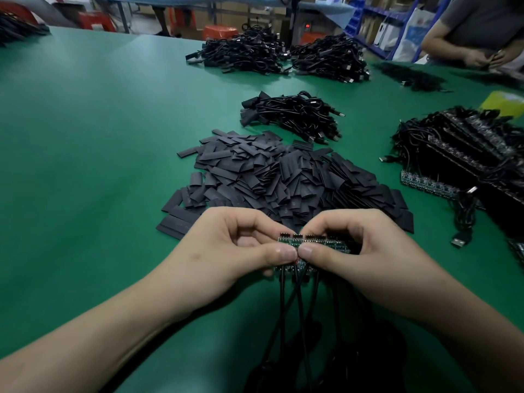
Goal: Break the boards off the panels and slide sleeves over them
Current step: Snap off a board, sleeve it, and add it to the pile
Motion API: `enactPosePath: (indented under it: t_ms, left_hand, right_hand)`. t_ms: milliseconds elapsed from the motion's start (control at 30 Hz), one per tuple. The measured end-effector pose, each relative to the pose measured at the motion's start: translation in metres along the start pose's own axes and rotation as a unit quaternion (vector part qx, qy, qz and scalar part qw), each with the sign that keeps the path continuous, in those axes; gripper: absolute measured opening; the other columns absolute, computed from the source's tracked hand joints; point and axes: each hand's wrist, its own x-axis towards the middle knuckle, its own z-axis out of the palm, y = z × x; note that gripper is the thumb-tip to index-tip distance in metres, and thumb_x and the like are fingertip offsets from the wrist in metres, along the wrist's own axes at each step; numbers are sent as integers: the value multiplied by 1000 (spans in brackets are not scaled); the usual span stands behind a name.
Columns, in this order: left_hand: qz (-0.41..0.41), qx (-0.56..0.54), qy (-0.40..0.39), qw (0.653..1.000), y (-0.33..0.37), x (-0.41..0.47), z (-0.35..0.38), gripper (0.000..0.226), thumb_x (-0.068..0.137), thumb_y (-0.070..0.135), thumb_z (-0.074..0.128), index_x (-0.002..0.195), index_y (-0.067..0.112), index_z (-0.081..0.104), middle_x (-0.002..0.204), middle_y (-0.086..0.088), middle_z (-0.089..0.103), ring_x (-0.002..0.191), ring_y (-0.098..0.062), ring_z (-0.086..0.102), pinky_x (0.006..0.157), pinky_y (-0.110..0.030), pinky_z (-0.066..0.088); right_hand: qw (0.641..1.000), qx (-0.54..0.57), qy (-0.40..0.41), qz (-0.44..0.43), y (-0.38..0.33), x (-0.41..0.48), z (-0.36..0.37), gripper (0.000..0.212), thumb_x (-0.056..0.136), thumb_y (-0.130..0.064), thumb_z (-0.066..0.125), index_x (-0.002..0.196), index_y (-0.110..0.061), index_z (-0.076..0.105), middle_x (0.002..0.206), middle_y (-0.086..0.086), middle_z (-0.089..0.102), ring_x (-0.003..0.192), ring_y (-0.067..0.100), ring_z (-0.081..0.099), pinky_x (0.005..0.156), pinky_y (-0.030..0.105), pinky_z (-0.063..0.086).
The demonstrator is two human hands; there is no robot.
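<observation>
A green panel of small circuit boards (323, 243) hangs low over the green table, just in front of me. My left hand (226, 245) pinches its left end between thumb and curled fingers. My right hand (365, 248) pinches the part right beside it, so the two thumbs nearly touch. Black cables (297, 302) hang from the panel's near edge toward me. A big heap of flat black sleeves (283, 177) lies on the table right behind my hands.
More panels with cables (459, 160) are stacked at the right. Bundles of sleeved cables (295, 114) lie behind the sleeve heap, with larger cable piles (278, 52) farther back. Another person's hands (482, 56) work at the far right corner.
</observation>
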Motion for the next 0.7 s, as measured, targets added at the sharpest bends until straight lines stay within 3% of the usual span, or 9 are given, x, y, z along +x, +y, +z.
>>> enactPosePath:
  t_ms: [100,233,333,533,700]
  left_hand:
    - [-10,-23,-5,1000,1,1,-2,12,64,10,78,77,8,78,69,-6,74,53,-7,64,56,-15,53]
    - [-12,-20,-22,999,2,2,-3,13,67,10,81,79,12,80,69,-7,74,54,-8,64,56,-16,53]
    - [-8,-23,-33,999,2,3,-4,13,66,15,84,78,16,81,68,-5,73,53,-7,64,54,-16,53]
    - [-4,-55,-49,997,-1,3,-4,15,67,10,79,81,16,81,69,-4,73,53,-7,64,54,-16,52]
    - [25,-85,-17,996,-2,3,-4,21,63,17,85,84,18,81,73,-5,75,59,-10,69,59,-19,56]
  right_hand:
    - [998,55,-23,1,4,1,0,11,89,-36,71,92,-25,75,88,-3,75,86,16,71,87,48,57]
    - [994,94,-49,-14,6,1,-2,5,94,-26,72,91,-23,75,87,0,74,83,15,70,80,30,55]
    - [991,123,-55,-22,7,2,-2,9,93,-28,72,89,-20,75,85,6,73,77,21,66,74,30,53]
    - [979,186,-76,-28,7,3,0,12,89,-24,72,91,-13,75,87,12,73,80,11,65,75,22,51]
    - [979,188,-79,-12,9,6,-6,11,87,-33,76,88,-23,77,81,-6,73,75,2,64,71,13,48]
